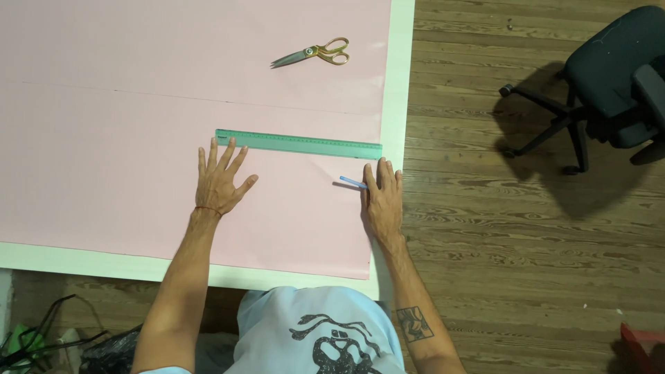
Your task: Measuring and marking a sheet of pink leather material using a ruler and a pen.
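Pressing flat, the open left hand (220, 181) steadies a green ruler (298, 143) on pink paper (104, 173); the right hand (382, 197) pinches 1 blue pen (352, 182) beside it.

A long green ruler (298, 143) lies flat on a sheet of pink paper (138, 173) that covers most of the white counter (400, 69). The left hand (220, 181) is spread palm down on the paper, its fingertips touching the ruler's left end. The right hand (382, 199) rests just below the ruler's right end, at the paper's edge, with a blue pen (352, 183) tucked against its fingers. Gold-handled scissors (313, 53) lie well above the ruler, blades closed. Right of the ruler, beyond the counter, a dark office chair (609, 76) stands on the wooden floor (499, 228).
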